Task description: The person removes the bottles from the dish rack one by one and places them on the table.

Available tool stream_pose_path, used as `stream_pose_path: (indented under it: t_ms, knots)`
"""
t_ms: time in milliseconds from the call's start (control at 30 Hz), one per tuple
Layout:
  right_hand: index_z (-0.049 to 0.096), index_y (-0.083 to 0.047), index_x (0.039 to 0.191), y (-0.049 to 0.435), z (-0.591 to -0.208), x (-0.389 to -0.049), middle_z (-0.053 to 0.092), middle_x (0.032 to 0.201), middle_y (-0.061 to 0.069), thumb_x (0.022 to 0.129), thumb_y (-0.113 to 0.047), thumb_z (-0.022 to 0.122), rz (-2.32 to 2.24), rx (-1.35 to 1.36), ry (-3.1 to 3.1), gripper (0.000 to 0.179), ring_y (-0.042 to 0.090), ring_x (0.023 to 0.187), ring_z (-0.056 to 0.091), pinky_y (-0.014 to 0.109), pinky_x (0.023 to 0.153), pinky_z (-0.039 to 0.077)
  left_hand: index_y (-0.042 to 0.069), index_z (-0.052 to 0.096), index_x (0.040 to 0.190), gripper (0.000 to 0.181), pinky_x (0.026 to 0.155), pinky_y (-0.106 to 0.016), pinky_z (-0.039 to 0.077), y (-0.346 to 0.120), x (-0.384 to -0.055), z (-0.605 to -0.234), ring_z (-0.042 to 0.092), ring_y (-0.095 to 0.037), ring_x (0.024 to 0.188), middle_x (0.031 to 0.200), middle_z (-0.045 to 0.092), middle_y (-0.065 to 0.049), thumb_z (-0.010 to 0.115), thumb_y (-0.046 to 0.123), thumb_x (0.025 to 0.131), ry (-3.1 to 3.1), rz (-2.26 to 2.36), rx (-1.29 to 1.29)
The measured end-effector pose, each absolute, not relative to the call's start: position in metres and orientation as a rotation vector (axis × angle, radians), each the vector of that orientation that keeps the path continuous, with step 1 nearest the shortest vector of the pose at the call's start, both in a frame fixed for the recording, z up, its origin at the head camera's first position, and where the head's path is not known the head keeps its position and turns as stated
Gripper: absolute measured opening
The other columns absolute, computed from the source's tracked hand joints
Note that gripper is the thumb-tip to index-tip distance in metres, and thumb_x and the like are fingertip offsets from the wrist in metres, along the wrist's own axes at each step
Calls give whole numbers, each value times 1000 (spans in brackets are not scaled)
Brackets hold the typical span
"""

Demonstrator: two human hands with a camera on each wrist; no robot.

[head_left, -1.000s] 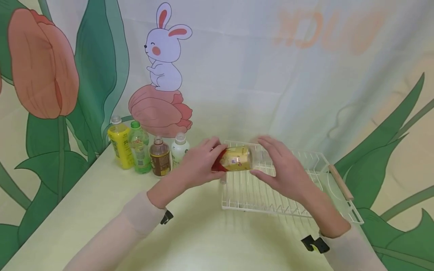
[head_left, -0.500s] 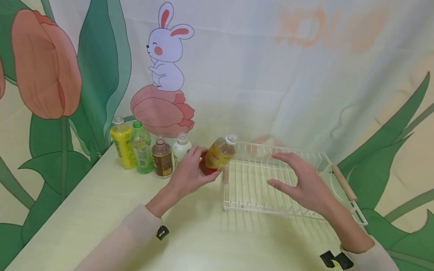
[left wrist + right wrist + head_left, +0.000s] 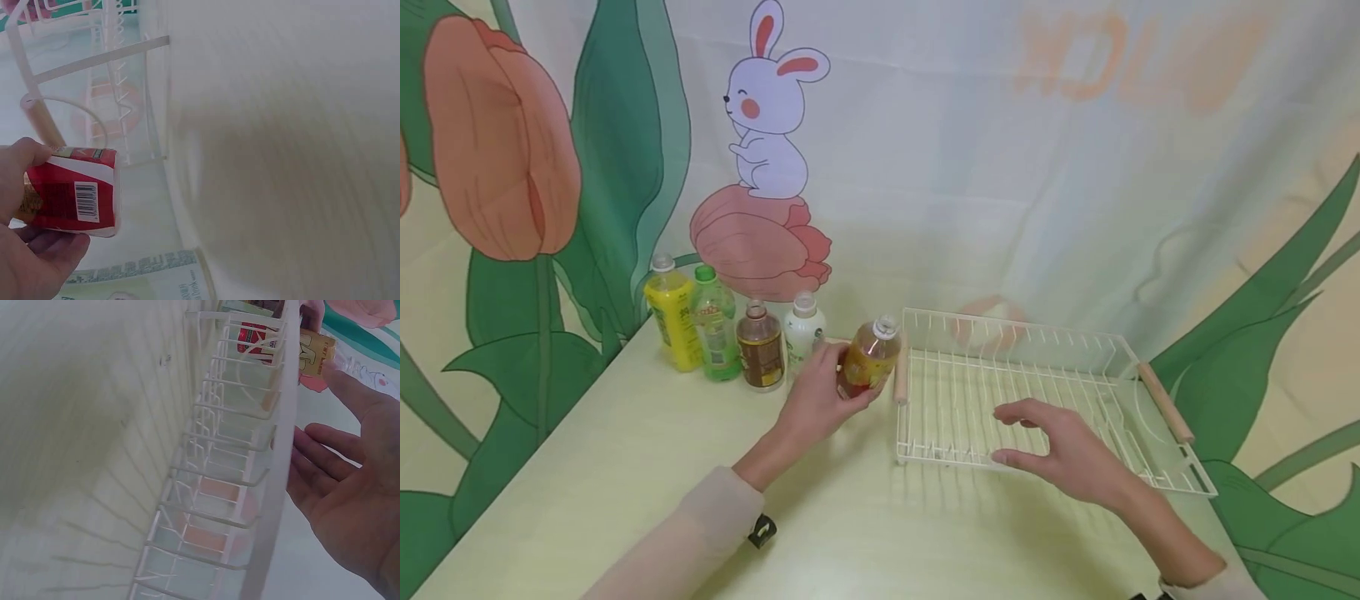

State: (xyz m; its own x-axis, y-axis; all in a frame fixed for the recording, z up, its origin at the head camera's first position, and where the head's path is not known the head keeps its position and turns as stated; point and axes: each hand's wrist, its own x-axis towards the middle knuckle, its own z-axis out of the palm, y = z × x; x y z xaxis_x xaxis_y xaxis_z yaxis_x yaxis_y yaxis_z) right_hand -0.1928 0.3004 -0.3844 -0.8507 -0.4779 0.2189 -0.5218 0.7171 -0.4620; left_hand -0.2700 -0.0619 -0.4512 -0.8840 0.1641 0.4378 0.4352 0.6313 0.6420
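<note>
My left hand (image 3: 812, 398) holds a plastic bottle (image 3: 869, 360) with a red and gold label, near the left end of a white wire rack (image 3: 947, 461). The bottle is slightly tilted, its clear neck uppermost. In the left wrist view, thumb and fingers wrap round the bottle (image 3: 70, 194), with a barcode on its red part and its base above the table. My right hand (image 3: 1067, 454) hovers over the front of the rack, fingers loosely bent and apart from the thumb, holding nothing. In the right wrist view this hand (image 3: 350, 481) is beside the rack's rail.
Left of the held bottle, several bottles stand in a row: a yellow one (image 3: 674, 321), a green one (image 3: 717, 333), a brown one (image 3: 761, 348) and a white one (image 3: 803, 325). Wooden handles (image 3: 1165, 402) sit at the rack's ends. A printed curtain (image 3: 940, 167) hangs behind the table.
The bottle went from lying sideways between both hands to nearly upright in my left hand, lowered beside the rack. My right hand moved away to the right and down.
</note>
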Motion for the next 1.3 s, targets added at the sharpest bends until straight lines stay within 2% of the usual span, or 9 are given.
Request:
stream_pose_path:
  t_ms: [200, 400, 733, 967, 1300]
  knots:
    - [70, -13, 132, 300, -398, -200, 73, 125, -2, 95, -47, 78, 877, 830, -2891, 51, 24, 115, 70, 48, 100, 58, -2, 50, 142, 76, 102, -49, 57, -58, -276, -459, 63, -34, 121, 136, 57, -17, 90, 32, 87, -2573, -1154, -397]
    - [69, -12, 131, 300, -407, -203, 73, 121, -5, 97, -49, 75, 962, 852, -2930, 50, 23, 113, 70, 49, 101, 57, -2, 45, 144, 77, 108, -50, 53, -57, -284, -462, 60, -35, 126, 137, 55, -19, 87, 33, 90, -2648, -1194, -326]
    - [72, -10, 125, 300, -414, -202, 75, 115, 4, 98, -41, 77, 1045, 928, -2925, 42, 24, 105, 73, 52, 95, 60, -2, 39, 148, 80, 111, -49, 51, -53, -291, -474, 59, -34, 129, 139, 52, -20, 86, 30, 92, -2759, -1198, -275]
    - [76, -12, 117, 298, -413, -201, 74, 105, -9, 99, -41, 76, 1016, 939, -2967, 34, 11, 97, 71, 42, 91, 62, -5, 36, 150, 78, 114, -51, 48, -56, -293, -478, 56, -36, 132, 142, 51, -23, 82, 26, 95, -2786, -1213, -253]
    - [75, -16, 118, 299, -412, -204, 73, 107, -10, 99, -47, 73, 996, 953, -2997, 36, 10, 99, 70, 45, 93, 61, -10, 33, 154, 79, 113, -53, 49, -53, -291, -474, 56, -40, 131, 141, 50, -28, 80, 20, 97, -2781, -1185, -267]
